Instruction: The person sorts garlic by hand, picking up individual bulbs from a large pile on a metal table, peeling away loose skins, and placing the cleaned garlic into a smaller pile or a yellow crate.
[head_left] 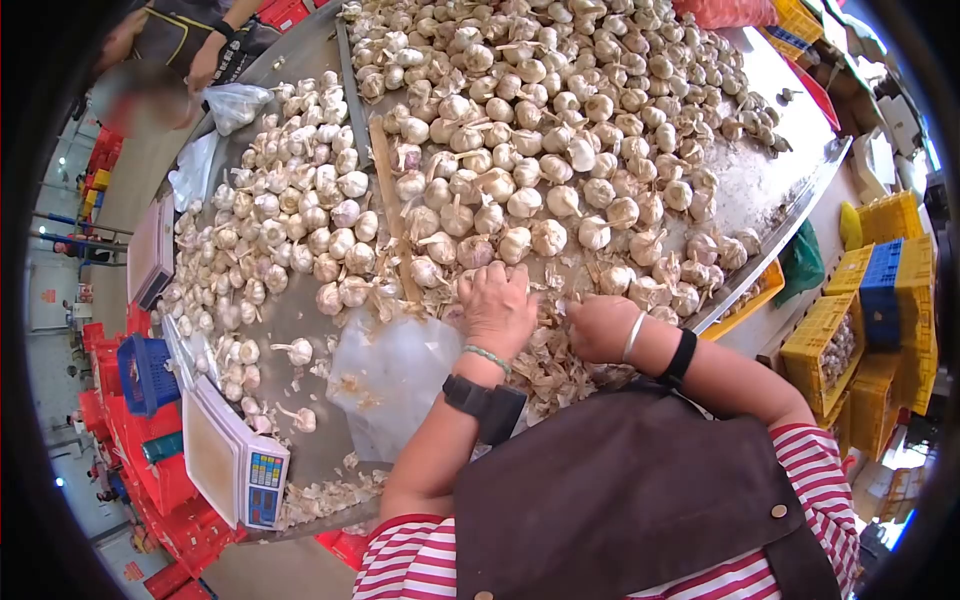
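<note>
Many garlic bulbs (pixel 550 236) cover the metal table, split into two heaps by a divider (pixel 392 205). My left hand (pixel 497 308) lies at the near edge of the larger heap, fingers bent over a spot beside the bulbs; what is under them is hidden. To its right, my right hand (pixel 603 328) is curled with its fingers closed, and anything inside it cannot be made out. Loose garlic skins (pixel 555 375) are piled between and below the two hands. A clear plastic sheet (pixel 385 375) lies left of my left forearm.
A scale (pixel 235 455) stands at the table's near left corner, another scale (pixel 150 250) farther up. Across the left side, a person's hand (pixel 207 62) is near a plastic bag (pixel 236 105). Yellow crates (pixel 825 350) are stacked at the right. A red crate (pixel 812 92) is beyond the table's edge.
</note>
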